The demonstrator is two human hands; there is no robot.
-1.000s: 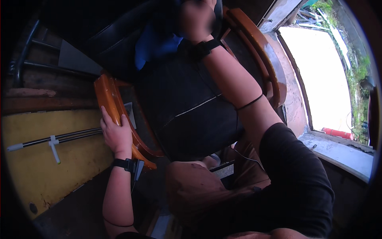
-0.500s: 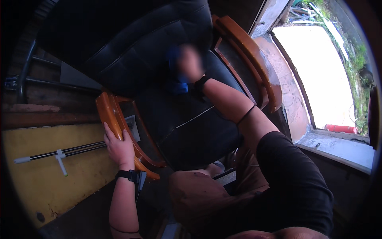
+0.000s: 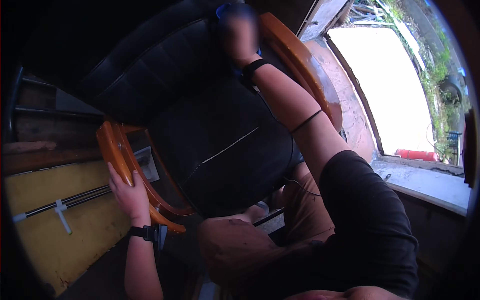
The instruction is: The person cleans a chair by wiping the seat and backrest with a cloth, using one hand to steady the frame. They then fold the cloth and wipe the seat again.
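Observation:
A black padded chair with a stitched seat (image 3: 225,135) and wooden arms stands before me, its backrest (image 3: 155,65) at the far side. My left hand (image 3: 131,195) is wrapped round the left wooden armrest (image 3: 116,152), thumb on the inner side. At the far right of the backrest, by the right armrest (image 3: 300,55), is my right hand (image 3: 241,40), smeared by motion. Parts of a blue cloth (image 3: 223,11) show around its edges, pressed against the black cover. Most of the cloth is hidden under that hand.
On the left, a yellow board (image 3: 55,200) lies with thin dark rods (image 3: 82,197) and white fittings across it. Dark metal bars (image 3: 40,110) stand behind. To the right are a bright opening (image 3: 380,75), a pale sill (image 3: 425,185) and a red cylinder (image 3: 417,155).
My right hand has moved away and up along the backrest with the blue cloth. My left hand keeps its grip on the armrest; the whole view has shifted slightly.

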